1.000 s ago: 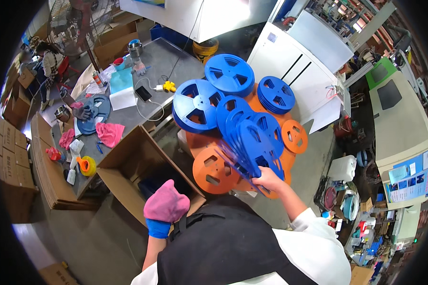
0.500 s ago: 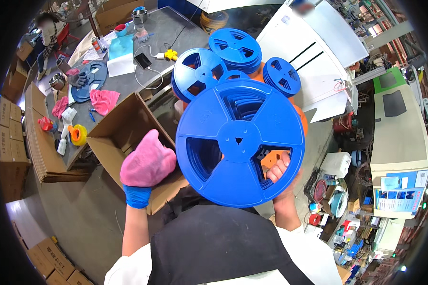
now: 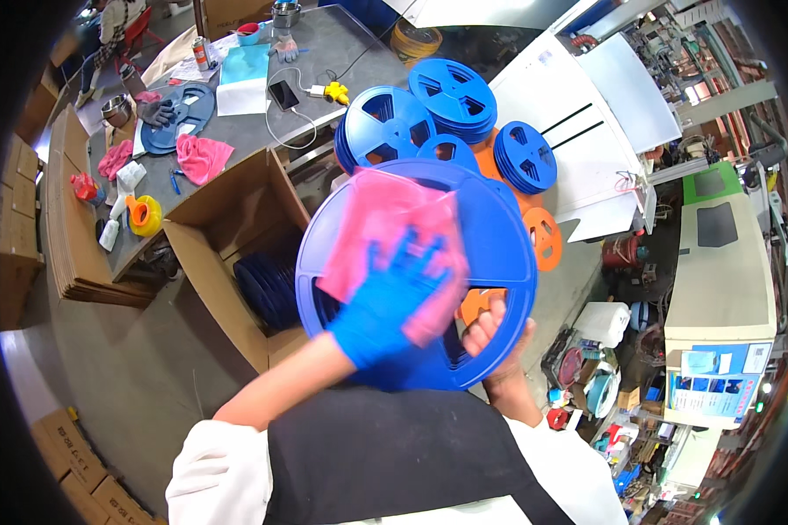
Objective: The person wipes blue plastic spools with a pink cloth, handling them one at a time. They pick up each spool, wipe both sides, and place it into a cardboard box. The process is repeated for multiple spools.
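Note:
A large blue plastic reel [image 3: 499, 223], perhaps several stacked together, is held up in front of my body with its face toward me. My left hand [image 3: 390, 302], in a blue glove, lies across the reel with spread fingers and presses a pink cloth [image 3: 368, 206] against it. Hand and cloth are partly blurred. My bare right hand [image 3: 499, 346] grips the lower right rim, its fingers coming through a cut-out. The cloth hides the reel's hub.
Left of the reel, an open cardboard box [image 3: 228, 197] contains dark blue reels [image 3: 267, 289]. Beyond stand stacks of blue reels [image 3: 385, 127] and an orange reel [image 3: 543, 238]. A grey worktable [image 3: 324, 44] carries a phone [image 3: 282, 94], cloths and bottles. Flattened cardboard [image 3: 74, 219] leans at its left.
My left hand has moved right and up from above the box onto the reel, bringing the pink cloth. The reel has shifted slightly left and down, uncovering an orange reel. The reels inside the box now show.

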Action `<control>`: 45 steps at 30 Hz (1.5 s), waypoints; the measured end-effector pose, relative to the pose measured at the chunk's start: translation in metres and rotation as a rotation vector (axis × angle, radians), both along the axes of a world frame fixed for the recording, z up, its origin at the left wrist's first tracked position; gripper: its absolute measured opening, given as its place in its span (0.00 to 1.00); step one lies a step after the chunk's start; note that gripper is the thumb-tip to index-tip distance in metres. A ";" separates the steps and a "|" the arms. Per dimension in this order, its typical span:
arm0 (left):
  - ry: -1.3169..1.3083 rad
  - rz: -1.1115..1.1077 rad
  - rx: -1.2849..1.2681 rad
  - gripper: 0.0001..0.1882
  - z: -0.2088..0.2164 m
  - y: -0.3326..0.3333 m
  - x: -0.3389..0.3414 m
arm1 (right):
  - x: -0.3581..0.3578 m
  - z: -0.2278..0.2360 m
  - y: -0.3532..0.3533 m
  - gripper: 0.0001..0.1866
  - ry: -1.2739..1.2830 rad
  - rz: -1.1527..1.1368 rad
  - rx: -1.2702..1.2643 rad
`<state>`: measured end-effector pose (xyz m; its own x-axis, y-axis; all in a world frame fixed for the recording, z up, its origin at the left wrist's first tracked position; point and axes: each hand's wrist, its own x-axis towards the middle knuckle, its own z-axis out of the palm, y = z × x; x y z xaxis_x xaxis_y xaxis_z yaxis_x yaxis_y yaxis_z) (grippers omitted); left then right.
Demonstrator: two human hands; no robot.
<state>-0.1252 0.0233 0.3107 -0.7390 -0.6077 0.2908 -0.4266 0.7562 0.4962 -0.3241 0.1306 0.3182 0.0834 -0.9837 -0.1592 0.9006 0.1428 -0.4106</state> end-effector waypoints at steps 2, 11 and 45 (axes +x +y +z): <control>0.014 -0.063 -0.025 0.35 0.019 0.004 -0.022 | 0.011 0.006 0.000 0.23 0.092 -0.054 0.124; 0.524 -0.043 0.407 0.28 -0.023 0.012 -0.010 | 0.008 0.006 0.002 0.23 0.075 0.059 0.037; -0.195 0.057 -0.039 0.44 -0.039 0.032 0.113 | -0.023 -0.008 -0.003 0.17 -0.240 0.060 -0.181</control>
<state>-0.0120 0.0555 0.2714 -0.7483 -0.6412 0.1700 -0.5541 0.7451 0.3712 -0.3470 0.1272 0.3104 0.1563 -0.9865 0.0492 0.9670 0.1427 -0.2111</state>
